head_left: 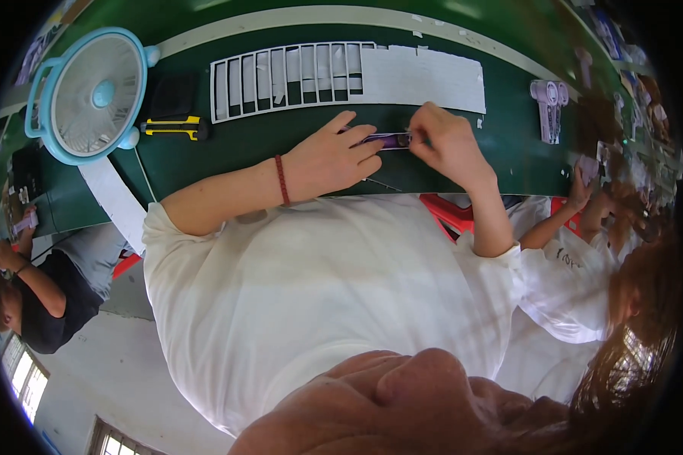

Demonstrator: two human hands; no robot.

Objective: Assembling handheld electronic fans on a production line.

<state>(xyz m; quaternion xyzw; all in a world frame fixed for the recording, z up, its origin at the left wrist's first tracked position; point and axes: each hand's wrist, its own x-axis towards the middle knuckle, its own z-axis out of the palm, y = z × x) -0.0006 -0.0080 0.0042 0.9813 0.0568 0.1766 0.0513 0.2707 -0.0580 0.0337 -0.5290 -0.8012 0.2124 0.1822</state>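
Note:
A narrow purple piece (393, 142) with a pale edge and a dark right end is at the table's near side, between my hands. Its left end is under the fingers of my left hand (330, 155), which steady it, the outer finger stretched away. My right hand (449, 144) is closed in a pinch at the piece's right end. What is between its thumb and fingertips is too small to make out. Just beyond my hands lies a white sheet (425, 76), its left part cut into a ladder-like frame of strips.
A light-blue fan (102, 95) stands at the left. Beside it are a yellow and black utility knife (176, 127) and a dark flat block (173, 95). A lilac handheld fan (549, 110) lies at the right. Co-workers sit on both sides, one with a lilac part in hand.

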